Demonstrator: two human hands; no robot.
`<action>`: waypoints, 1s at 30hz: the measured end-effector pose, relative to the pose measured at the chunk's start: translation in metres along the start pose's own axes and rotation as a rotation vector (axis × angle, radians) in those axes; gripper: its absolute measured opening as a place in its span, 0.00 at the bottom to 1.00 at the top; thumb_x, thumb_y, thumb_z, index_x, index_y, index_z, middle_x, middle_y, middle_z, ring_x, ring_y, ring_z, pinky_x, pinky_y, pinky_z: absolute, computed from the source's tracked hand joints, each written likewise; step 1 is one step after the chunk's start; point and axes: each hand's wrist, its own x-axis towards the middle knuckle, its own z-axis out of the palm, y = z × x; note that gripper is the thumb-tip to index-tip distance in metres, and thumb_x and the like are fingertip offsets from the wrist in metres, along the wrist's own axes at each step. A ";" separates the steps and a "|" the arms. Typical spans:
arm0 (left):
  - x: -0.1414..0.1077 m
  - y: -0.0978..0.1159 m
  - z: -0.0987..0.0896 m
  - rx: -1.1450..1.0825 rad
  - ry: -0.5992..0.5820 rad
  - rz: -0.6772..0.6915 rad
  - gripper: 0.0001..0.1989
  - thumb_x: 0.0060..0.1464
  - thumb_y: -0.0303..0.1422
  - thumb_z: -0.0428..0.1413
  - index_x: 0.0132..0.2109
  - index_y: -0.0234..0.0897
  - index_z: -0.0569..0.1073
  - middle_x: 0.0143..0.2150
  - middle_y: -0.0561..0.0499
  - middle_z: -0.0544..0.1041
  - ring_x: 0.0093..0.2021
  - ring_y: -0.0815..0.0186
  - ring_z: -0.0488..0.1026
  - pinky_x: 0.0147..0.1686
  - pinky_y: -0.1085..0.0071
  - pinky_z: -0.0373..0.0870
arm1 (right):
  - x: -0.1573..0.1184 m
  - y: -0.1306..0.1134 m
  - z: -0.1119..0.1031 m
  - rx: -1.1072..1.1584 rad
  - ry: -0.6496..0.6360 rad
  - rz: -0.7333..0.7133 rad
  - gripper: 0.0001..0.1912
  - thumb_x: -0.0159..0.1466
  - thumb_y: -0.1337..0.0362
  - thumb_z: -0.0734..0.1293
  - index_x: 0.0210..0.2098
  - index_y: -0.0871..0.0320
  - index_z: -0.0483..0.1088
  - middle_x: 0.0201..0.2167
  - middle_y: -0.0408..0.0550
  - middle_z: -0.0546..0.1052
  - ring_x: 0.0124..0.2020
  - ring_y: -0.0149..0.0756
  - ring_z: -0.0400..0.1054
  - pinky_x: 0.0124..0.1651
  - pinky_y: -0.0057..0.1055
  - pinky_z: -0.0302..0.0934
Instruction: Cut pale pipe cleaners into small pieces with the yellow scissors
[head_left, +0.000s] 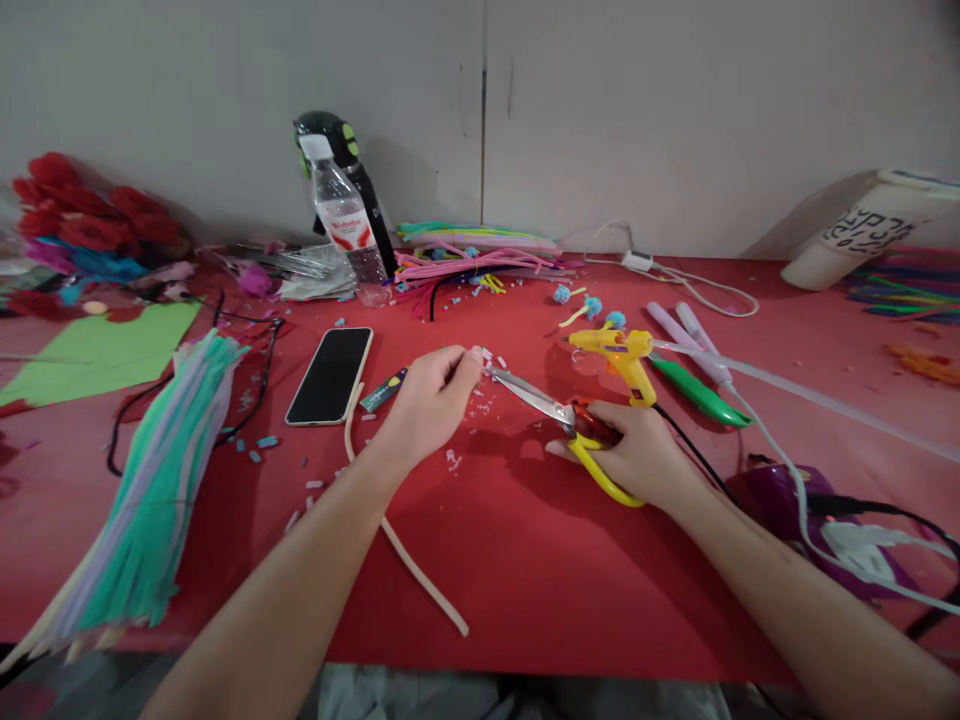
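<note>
My left hand (436, 392) is closed in a pinch near the middle of the table, with a tiny bit of pale pink pipe cleaner (480, 353) showing at its fingertips. Scissors (531, 394) with yellow and red handles are in my right hand (637, 450), its fingers through the loops. Their blade tips point left, almost touching the pinched fingertips. Pale pink clippings (451, 460) lie scattered beneath. A long cream pipe cleaner (420, 570) runs under my left forearm.
A yellow glue gun (619, 352), a green utility knife (697, 392) and a purple power strip (780, 495) with cables lie right. Left are a phone (330, 375) and a bundle of green and lilac pipe cleaners (157, 490). Behind stand a plastic bottle (349, 225) and a paper cup (862, 230).
</note>
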 end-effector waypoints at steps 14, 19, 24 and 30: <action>-0.001 -0.001 0.002 -0.062 -0.034 -0.023 0.20 0.64 0.45 0.46 0.27 0.38 0.56 0.24 0.56 0.55 0.24 0.71 0.54 0.23 0.72 0.52 | 0.001 0.000 0.000 0.030 0.014 -0.003 0.28 0.51 0.46 0.73 0.20 0.57 0.54 0.18 0.36 0.50 0.23 0.26 0.43 0.21 0.24 0.42; 0.000 -0.001 0.000 -0.058 -0.008 -0.010 0.20 0.64 0.45 0.46 0.27 0.39 0.55 0.23 0.56 0.55 0.23 0.72 0.53 0.22 0.72 0.51 | 0.000 0.000 0.000 0.012 0.027 -0.026 0.27 0.51 0.44 0.72 0.21 0.57 0.56 0.18 0.36 0.52 0.23 0.26 0.43 0.21 0.25 0.42; 0.002 -0.001 -0.002 -0.064 0.006 -0.007 0.21 0.64 0.45 0.47 0.26 0.38 0.57 0.22 0.56 0.56 0.23 0.72 0.55 0.23 0.72 0.53 | 0.000 -0.001 0.000 -0.005 0.030 0.003 0.27 0.51 0.44 0.72 0.22 0.56 0.57 0.19 0.36 0.50 0.23 0.27 0.42 0.22 0.25 0.42; 0.001 0.001 -0.002 -0.005 -0.004 0.007 0.20 0.64 0.45 0.47 0.28 0.37 0.64 0.22 0.56 0.61 0.22 0.72 0.56 0.24 0.72 0.53 | 0.000 -0.001 0.000 0.004 0.011 0.013 0.26 0.51 0.45 0.73 0.22 0.56 0.56 0.19 0.36 0.52 0.23 0.27 0.43 0.22 0.25 0.43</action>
